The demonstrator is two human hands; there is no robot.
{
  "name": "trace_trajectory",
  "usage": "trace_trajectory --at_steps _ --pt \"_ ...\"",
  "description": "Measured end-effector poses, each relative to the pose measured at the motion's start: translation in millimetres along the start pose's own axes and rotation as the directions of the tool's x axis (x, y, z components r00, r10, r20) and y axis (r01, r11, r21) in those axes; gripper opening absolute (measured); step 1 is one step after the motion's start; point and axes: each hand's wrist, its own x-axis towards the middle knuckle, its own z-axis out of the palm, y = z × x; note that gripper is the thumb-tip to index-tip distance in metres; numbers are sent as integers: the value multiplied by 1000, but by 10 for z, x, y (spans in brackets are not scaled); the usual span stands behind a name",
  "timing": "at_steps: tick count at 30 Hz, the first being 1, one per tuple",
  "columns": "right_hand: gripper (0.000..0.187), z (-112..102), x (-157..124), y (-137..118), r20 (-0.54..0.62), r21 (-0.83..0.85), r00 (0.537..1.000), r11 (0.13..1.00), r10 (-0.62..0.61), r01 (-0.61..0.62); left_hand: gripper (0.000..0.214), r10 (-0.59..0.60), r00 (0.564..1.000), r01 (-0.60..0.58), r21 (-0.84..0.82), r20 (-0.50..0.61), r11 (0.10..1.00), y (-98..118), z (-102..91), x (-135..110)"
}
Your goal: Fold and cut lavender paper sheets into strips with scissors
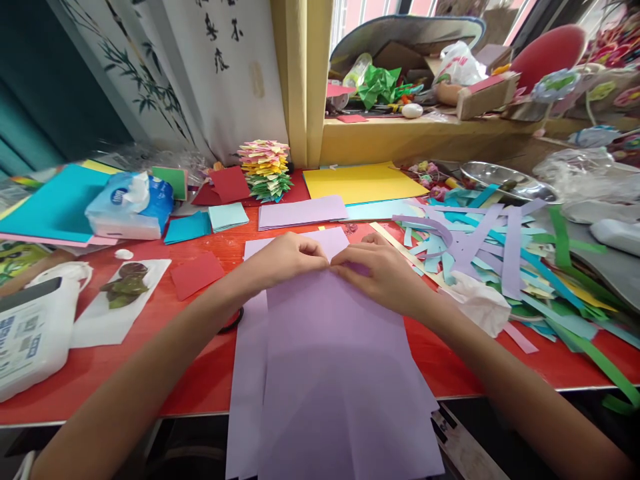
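Both hands meet at the far part of a purple paper sheet (320,373), which lies over other purple sheets (245,393) and hangs past the table's near edge. My left hand (295,259) is closed, thumb and fingertips pinching the sheet near its middle. Beside it, almost touching, my right hand (377,270) pinches the same sheet with curled fingers. A faint lengthwise crease runs down the sheet below the fingertips. Behind the hands lies a stack of folded light purple paper strips (303,212). Part of a black ring-shaped handle (233,322) shows under my left forearm.
Cut paper strips (510,253) and a crumpled tissue (480,303) cover the right side. At the left are a tissue pack (131,203), a white container (35,340) and a red paper square (197,275). Yellow sheets (365,183) and a folded-paper stack (265,170) stand behind.
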Motion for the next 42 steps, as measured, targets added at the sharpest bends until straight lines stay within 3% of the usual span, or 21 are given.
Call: trace_trajectory --at_steps 5,8,12,18,42 --pt "23 173 14 129 -23 -153 999 987 40 -43 25 74 996 -69 94 -56 993 -284 -87 199" --pt "35 330 -9 218 70 -138 997 990 29 -20 28 152 986 -141 155 -62 978 -465 -57 330" --pt "47 492 -45 312 209 -120 976 992 65 -40 26 135 987 -102 298 -91 949 -588 -56 406" --pt "48 536 -61 274 249 -130 962 988 109 -79 19 46 998 -28 346 -43 938 -616 -138 400" --pt "46 546 -59 153 229 -237 963 968 141 -86 13 17 999 -4 420 -28 907 -616 -57 384"
